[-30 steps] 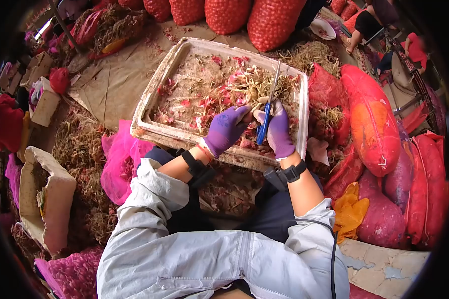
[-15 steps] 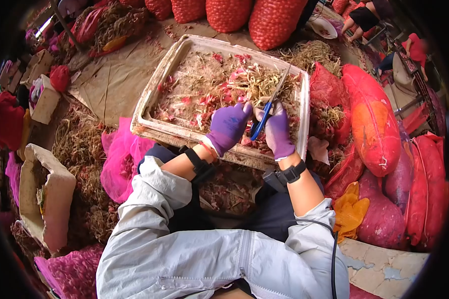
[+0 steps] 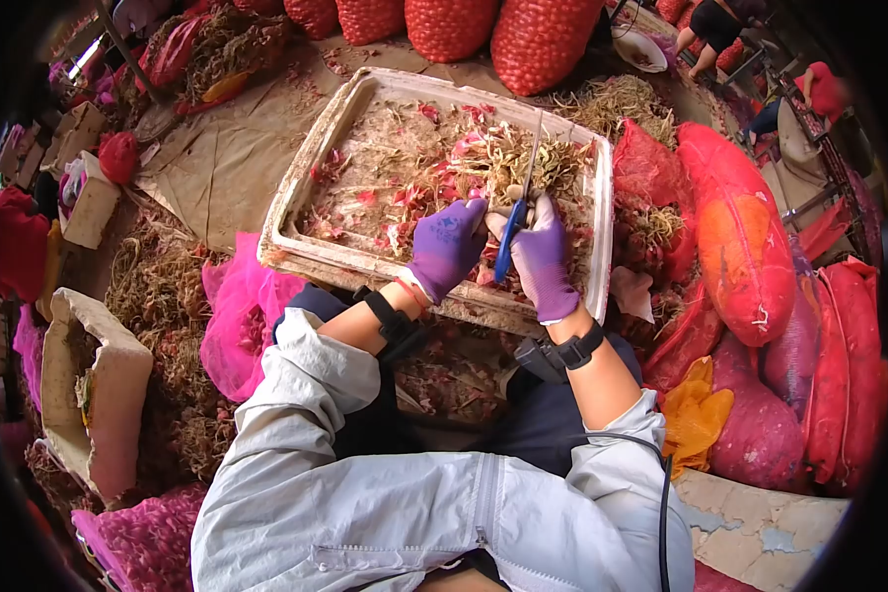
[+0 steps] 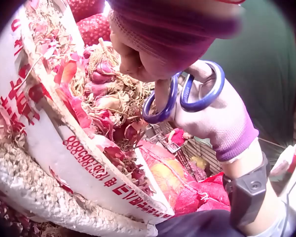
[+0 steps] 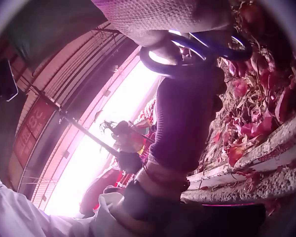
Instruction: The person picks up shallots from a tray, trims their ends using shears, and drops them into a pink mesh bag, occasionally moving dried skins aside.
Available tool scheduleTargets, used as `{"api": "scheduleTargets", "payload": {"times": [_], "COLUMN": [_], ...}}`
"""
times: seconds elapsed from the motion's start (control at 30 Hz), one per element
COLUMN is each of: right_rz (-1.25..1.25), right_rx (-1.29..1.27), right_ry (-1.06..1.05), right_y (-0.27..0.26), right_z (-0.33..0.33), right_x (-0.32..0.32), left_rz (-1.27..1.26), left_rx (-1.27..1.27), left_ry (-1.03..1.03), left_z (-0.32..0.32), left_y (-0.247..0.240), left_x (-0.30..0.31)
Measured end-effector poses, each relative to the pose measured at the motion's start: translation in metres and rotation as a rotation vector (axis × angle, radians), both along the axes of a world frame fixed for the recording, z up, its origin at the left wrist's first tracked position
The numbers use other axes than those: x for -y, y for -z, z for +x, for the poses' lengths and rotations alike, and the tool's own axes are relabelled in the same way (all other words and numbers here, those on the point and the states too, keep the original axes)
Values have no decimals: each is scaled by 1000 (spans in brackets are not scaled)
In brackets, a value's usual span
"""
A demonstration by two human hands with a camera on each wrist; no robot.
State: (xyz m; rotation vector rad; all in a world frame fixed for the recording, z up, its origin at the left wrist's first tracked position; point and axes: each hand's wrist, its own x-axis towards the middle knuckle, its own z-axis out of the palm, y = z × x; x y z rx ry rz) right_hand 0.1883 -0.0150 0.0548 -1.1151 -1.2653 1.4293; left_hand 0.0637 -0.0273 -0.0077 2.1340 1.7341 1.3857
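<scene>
Blue-handled scissors [image 3: 508, 237] are held in the gloved right hand [image 3: 547, 252], their blades pointing up over the foam tray [image 3: 284, 232]. Beside them, the gloved left hand [image 3: 446, 247] has its fingers curled inward; what lies between them is hidden. In the left wrist view the right hand [image 4: 212, 116] has fingers at the blue loops [image 4: 218, 94], close under the left hand [image 4: 160, 44]. The right wrist view shows the loops [image 5: 160, 69] in front of the left hand [image 5: 182, 118]. Dried stalks [image 3: 553, 163] and red bulb skins lie in the tray.
Red net sacks of bulbs [image 3: 548, 44] stand behind the tray, and long red sacks [image 3: 740, 237] lie at the right. At the left are a broken foam box [image 3: 118, 405], pink netting [image 3: 242, 326] and heaps of dried stalks. Another person [image 3: 712, 30] is at the upper right.
The scissors have swung from a rightward slant to nearly upright, with their handles a little farther left. The left hand has drawn slightly down and left. The person at the upper right has shifted.
</scene>
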Motion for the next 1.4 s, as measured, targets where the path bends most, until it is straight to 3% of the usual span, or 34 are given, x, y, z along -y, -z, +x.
{"api": "scheduleTargets", "payload": {"times": [0.1,0.17,0.23,0.3,0.33,0.47,0.57,0.67,0.8,0.9,0.97,1.0,1.07,1.1,1.17,1.2,1.3,1.4], "right_rz": [38,246,219,99,99,62,-1,-28,30,-63,-27,-27,203,206,511,515,160,148], "right_rx": [101,390,351,-8,62,119,-98,-180,-86,-167,-152,-151,158,156,618,619,-41,-44], "right_ry": [18,68,90,86,82,33,-73,-57,-59,-68,-89,-87,-62,-58,145,144,-50,-103], "right_y": [18,34,26,29,27,30,31,26,26,29,31,31,31,30,27,23,13,13], "right_z": [3,8,6,9,11,19,24,21,21,23,25,26,28,28,27,25,19,21], "right_x": [-7,-16,-16,-24,-23,-27,-28,-28,-27,-30,-31,-32,-34,-35,-37,-35,-23,-26], "left_rz": [-102,-83,-61,-349,-422,-382,-373,-393,-374,-466,-564,-565,-702,-704,-681,-707,-819,-800], "left_rx": [-14,61,133,706,790,909,972,1004,921,1068,1293,1294,1456,1452,1538,1558,1508,1544], "left_ry": [16,59,107,351,380,495,529,491,429,472,691,693,896,900,984,987,937,908], "left_z": [1,4,5,6,4,-3,-3,-5,-3,-4,-10,-13,-18,-18,-20,-22,-24,-23], "left_y": [-7,-6,-1,4,3,-3,-4,-3,-3,-6,-3,-2,-3,-3,-1,0,11,16], "left_x": [5,6,5,5,4,5,5,4,6,7,5,4,-1,-1,-3,-4,-10,-5]}}
